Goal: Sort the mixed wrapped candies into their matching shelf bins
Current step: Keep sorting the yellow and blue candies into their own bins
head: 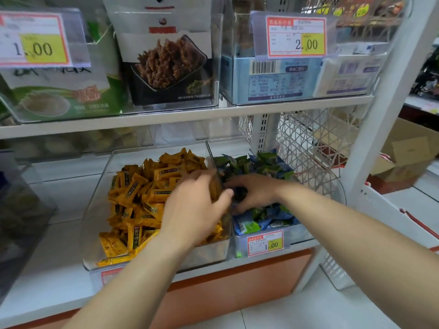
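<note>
Two hands crowd the bin wall [212, 160], the right hand [256, 191] curled round a dark candy [238, 195], the left hand [197, 203] too blurred to read, so a hasty lift could spill it among the yellow candies [142, 186].

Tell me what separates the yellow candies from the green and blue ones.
The two bins' clear walls, standing side by side, as the head view shows.

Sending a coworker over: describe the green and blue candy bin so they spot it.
On the white rack, find the lower shelf. Two clear bins sit side by side; take the right bin, by the wire mesh. Its neighbour holds yellow candies.
</note>
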{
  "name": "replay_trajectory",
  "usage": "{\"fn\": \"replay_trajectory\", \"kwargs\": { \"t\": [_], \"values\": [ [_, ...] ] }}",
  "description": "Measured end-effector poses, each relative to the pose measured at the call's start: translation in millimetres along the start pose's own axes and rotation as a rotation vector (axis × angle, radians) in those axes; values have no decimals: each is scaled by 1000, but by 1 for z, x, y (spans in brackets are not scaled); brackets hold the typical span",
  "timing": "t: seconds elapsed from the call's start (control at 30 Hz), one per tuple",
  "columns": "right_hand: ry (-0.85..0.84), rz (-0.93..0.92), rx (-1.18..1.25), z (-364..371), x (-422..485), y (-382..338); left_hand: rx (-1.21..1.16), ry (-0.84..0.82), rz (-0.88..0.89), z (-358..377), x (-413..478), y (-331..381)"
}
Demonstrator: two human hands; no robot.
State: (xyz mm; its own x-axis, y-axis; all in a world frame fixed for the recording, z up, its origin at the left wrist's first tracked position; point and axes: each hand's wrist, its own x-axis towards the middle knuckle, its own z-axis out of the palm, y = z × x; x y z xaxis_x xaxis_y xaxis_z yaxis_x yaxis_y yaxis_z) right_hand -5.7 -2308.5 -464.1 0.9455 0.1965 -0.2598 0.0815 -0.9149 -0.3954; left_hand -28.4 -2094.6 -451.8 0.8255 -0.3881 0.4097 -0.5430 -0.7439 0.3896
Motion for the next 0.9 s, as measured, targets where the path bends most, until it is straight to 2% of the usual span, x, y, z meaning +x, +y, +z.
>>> {"fn": "replay_trajectory", "kwargs": {
  "t": [0.13, 0.27, 0.6, 0.67, 0.73, 0.8, 0.83, 0.9],
  "values": [
    [-148, 92, -317, 11, 25, 1, 51, -34, 67, 18, -7, 2],
    [-145, 113, -339, 27, 36, 5, 25, -29, 76, 22, -7, -4],
    [28, -77, 34, 29, 17, 14, 18, -11, 61, 24, -9, -6],
    [141, -66, 138, 14, 11, 19, 23, -12, 55, 24, -10, -7],
    [325, -46, 223, -9, 3, 29, 28, -13, 54, 25, -10, -8],
    [448, -26, 226, -30, -4, 39, 27, -11, 56, 25, -10, -9],
    [441, -9, 196, -38, -6, 44, 24, -10, 54, 26, -9, -9],
    [316, 57, 95, -47, -10, 49, 18, -3, 46, 26, -10, -9]
  ]
}}
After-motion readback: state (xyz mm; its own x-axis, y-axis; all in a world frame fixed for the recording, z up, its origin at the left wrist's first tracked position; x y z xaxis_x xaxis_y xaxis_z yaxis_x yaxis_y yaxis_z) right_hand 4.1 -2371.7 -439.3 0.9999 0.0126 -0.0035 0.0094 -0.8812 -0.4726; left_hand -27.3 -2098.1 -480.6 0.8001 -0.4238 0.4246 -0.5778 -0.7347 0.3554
